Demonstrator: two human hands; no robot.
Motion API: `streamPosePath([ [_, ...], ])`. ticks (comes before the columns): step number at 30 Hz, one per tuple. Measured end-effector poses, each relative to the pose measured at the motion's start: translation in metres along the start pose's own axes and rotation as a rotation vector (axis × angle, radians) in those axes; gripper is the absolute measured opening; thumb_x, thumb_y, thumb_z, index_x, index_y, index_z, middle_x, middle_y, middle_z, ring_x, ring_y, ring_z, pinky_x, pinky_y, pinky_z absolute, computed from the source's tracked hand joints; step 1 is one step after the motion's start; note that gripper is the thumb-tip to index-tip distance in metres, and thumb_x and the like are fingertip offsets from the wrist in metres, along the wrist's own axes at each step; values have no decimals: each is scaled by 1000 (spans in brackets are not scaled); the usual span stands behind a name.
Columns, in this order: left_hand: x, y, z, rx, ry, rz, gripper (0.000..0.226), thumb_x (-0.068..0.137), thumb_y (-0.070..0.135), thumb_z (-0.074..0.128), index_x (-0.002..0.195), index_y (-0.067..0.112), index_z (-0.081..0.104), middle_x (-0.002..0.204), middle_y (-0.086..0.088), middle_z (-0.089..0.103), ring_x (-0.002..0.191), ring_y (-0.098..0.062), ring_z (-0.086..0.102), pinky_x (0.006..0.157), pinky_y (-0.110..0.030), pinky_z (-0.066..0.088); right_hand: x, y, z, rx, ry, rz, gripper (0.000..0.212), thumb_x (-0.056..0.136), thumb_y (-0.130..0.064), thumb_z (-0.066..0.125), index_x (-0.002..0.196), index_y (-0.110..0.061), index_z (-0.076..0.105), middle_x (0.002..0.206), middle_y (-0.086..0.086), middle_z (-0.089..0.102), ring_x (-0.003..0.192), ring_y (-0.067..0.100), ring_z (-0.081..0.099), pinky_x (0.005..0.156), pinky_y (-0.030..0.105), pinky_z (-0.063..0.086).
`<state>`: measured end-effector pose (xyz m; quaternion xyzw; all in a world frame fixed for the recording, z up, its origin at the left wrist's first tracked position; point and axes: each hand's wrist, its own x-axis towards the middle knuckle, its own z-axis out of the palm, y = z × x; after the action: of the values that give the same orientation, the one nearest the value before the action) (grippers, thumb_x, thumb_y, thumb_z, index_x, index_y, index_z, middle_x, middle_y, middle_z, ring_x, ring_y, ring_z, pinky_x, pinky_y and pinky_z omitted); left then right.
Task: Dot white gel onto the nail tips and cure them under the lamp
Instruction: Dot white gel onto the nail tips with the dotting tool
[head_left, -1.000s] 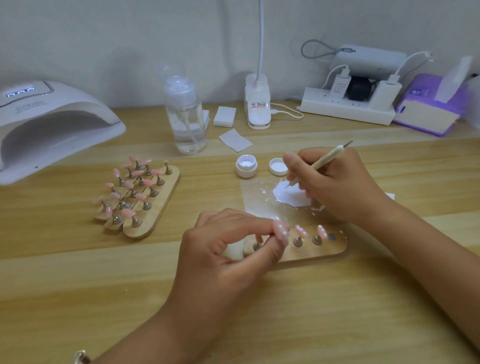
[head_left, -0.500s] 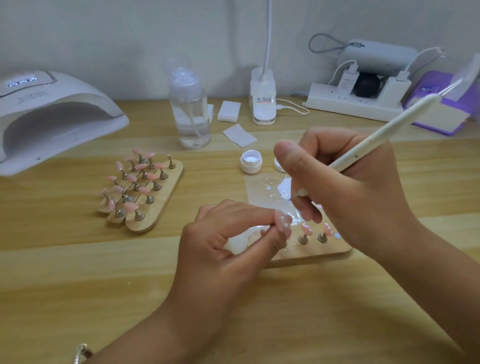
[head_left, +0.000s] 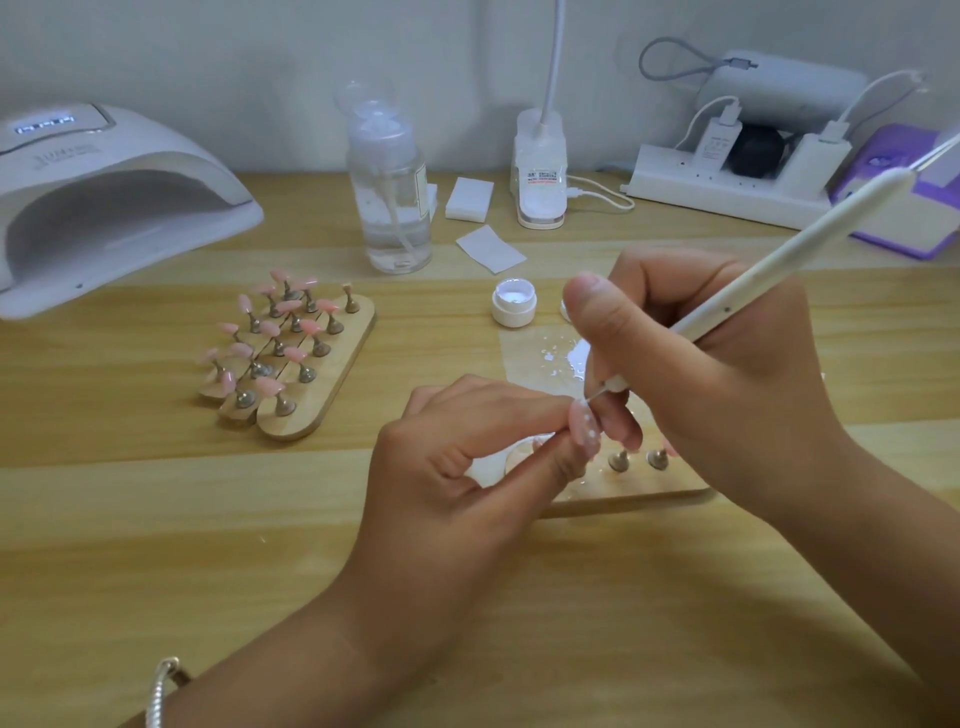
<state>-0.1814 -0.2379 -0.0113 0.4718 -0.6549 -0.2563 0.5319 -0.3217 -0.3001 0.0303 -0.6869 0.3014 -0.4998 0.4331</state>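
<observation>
Nail tip (head_left: 586, 427), pink, with a few white dots on it. It is pinched between thumb and forefinger of the left hand (head_left: 467, 467), just above the near wooden stand (head_left: 623, 496). The right hand (head_left: 727, 374) grips the dotting tool (head_left: 779, 260) pen-fashion, its fine point at the tip's upper edge; touching or just off, cannot tell. The hands are close together, the right fingers beside the left's. The open gel jar (head_left: 513, 302) and smeared palette sheet (head_left: 535, 353) sit just behind. Other pink tips stand on the far rack (head_left: 291, 353). The lamp (head_left: 104, 208) is at far left, well apart.

Risks, as I judge them:
- The dots are uncured and wet, so a slipping left thumb or a brush from the right little finger could smear them.
- Too much gel on the point would leave a blob that runs.
- The tip is held only by a pinch, so too firm a press could flick it loose.
</observation>
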Motion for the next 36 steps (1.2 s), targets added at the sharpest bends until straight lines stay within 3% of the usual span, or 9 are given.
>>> streamPosePath([
  [7, 0, 0, 0, 4, -1, 19, 9, 88, 23, 70, 87, 20, 79, 86, 14, 76, 91, -15, 70, 91, -43, 43, 0, -1, 0, -20, -11, 0, 45, 95, -11, 59, 56, 5, 47, 41, 12, 50, 30, 21, 52, 35, 21, 36],
  [18, 0, 0, 0, -7, 15, 2, 9, 87, 24, 71, 85, 20, 79, 86, 16, 76, 91, -12, 70, 93, -35, 42, 0, -1, 1, -33, 13, -7, 44, 96, -12, 59, 55, -6, 46, 40, -1, 48, 30, 19, 52, 37, 23, 36],
  [36, 0, -2, -1, 1, 6, 11, 9, 88, 26, 70, 88, 23, 79, 89, 18, 75, 92, -10, 70, 91, -33, 41, 0, -2, 2, -82, -1, 4, 43, 94, -15, 61, 56, -1, 46, 40, 2, 50, 31, 22, 51, 34, 29, 37],
])
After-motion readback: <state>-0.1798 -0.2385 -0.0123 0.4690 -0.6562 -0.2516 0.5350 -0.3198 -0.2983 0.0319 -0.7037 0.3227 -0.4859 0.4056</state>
